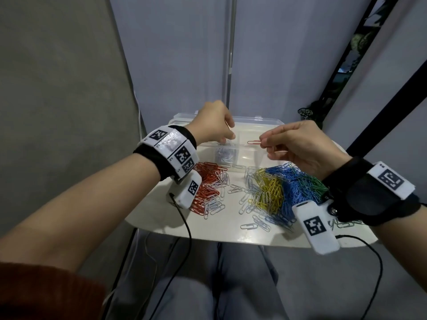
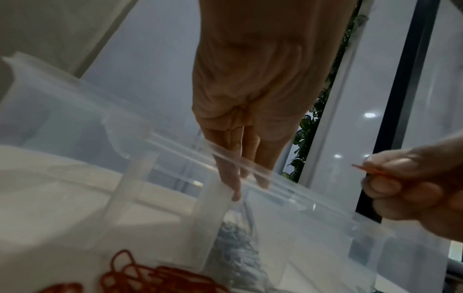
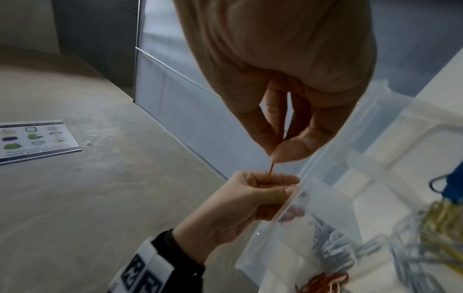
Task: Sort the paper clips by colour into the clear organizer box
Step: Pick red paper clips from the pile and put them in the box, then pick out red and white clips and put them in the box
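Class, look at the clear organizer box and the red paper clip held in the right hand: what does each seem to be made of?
Clear organizer box: probably hard plastic, glossy and see-through, since the silver clips inside show through its wall. Red paper clip: thin bent wire, likely metal with a red coating; the colour is even, though the core is hidden.

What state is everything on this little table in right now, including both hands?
Clear organizer box: open, white clips in one compartment.
Red paper clip: held in the air over the box.
Right hand: pinches the red paper clip.
Left hand: fingers curled, reaching into the box; hold unclear.
Red pile: loose on the table.
Yellow, blue and green pile: loose, unsorted.
White clips: scattered on the table.
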The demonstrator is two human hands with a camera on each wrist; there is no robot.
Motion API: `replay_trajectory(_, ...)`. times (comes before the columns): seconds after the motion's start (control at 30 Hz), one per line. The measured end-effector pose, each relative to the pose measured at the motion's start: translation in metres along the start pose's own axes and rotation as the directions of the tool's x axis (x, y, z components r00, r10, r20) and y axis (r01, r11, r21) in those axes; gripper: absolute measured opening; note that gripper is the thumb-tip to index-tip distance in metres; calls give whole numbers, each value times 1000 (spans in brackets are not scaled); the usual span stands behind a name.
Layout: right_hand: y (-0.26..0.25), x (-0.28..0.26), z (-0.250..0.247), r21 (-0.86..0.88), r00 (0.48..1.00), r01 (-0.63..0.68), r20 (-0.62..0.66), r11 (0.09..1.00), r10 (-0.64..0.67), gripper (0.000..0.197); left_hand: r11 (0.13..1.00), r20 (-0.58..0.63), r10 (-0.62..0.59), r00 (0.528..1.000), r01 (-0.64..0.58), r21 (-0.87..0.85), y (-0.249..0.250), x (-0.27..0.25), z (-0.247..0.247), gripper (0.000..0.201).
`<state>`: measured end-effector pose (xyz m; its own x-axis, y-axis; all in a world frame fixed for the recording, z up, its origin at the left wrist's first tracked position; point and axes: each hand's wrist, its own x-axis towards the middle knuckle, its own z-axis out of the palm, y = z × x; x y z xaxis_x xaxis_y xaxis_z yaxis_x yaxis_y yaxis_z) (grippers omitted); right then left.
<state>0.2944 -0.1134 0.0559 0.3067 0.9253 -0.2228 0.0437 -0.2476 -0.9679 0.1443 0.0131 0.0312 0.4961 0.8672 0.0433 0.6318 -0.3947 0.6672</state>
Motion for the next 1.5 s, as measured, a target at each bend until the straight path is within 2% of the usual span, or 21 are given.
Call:
replay_trajectory(0.1, -4, 9, -2, -185, 988, 115, -82, 976, -132, 8, 999, -30, 34, 999, -34, 2, 3, -5, -7, 27)
replay_trajectory(0.2, -4, 21, 1, -420, 947, 208, -139, 884, -289, 9, 991, -103, 63, 993, -75, -115, 4, -16, -15, 25)
replay_trajectory(0.3, -3, 28, 5, -496, 940, 215, -127, 841, -315, 8, 969, -138, 73, 988, -103, -223, 2, -34, -23, 22)
replay_trajectory(0.4, -4, 27, 5, -508, 947, 232, -78, 830, -312, 11, 964, -77, 119, 990, -133, -230, 2, -57, -31, 19)
replay_trajectory(0.5, -5, 19, 1, -578, 937, 272, -24, 770, -350, 13, 961, 75, 180, 981, -159, -228, 3, -80, -32, 19)
replay_trajectory(0.63, -4, -1, -4, -680, 953, 299, 183, 669, -241, 16, 970, 214, 240, 947, -241, -19, 0, -94, -14, 29)
replay_trajectory(0.73, 6, -11, -2, -792, 946, 311, 311, 525, -92, 25, 916, 366, 266, 892, -352, 192, -4, -95, 9, 61)
replay_trajectory(0.83, 17, -12, -2, -867, 949, 273, 313, 416, 28, 47, 850, 440, 283, 852, -435, 297, -2, -89, 28, 90)
replay_trajectory(0.93, 21, -12, -5, -887, 955, 246, 291, 390, 59, 61, 830, 460, 296, 837, -463, 310, 4, -83, 39, 98)
replay_trajectory(1.07, 22, -15, -11, -883, 959, 234, 278, 408, 53, 60, 813, 506, 288, 813, -487, 320, 11, -78, 49, 80)
replay_trajectory(1.23, 25, -17, -20, -884, 962, 223, 267, 412, 53, 58, 803, 426, 308, 850, -473, 363, 11, -74, 50, 46)
replay_trajectory(1.33, 29, -17, -22, -875, 961, 230, 273, 425, 42, 57, 826, 364, 320, 875, -445, 344, 7, -74, 48, 25)
replay_trajectory(1.5, 32, -18, -18, -857, 959, 243, 283, 454, 22, 55, 878, 301, 295, 907, -382, 289, 3, -72, 47, 14)
